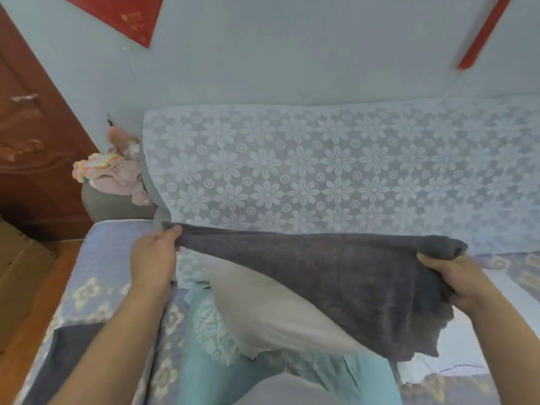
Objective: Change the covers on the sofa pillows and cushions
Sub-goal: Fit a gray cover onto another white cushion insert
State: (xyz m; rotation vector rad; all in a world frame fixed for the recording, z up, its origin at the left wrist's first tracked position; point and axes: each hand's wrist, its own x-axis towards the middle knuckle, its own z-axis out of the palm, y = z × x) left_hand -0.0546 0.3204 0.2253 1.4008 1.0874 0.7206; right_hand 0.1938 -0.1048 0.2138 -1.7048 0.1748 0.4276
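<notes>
A: What is far left?

B: A brown door (26,135). Next to it, a pile of pink clothes (117,173) sits on the grey sofa arm (111,206).

A: And the left hand (152,255)?

B: Its fingers are curled tight, pinching one corner of the grey cover (336,276). The cover is held up over the seat, pulled flat between both hands.

A: What is under it?

B: A white pillow (271,311), with no cover on. It lies on the seat, on top of a teal lace cloth (210,346). The grey cover hangs over part of it.

A: And behind?

B: The sofa back (321,171), with a white flower lace on it.

A: The right hand (455,279)?

B: It grips the other end of the grey cover, bunched up in its curled fingers. A red strip (485,33) hangs on the wall above.
</notes>
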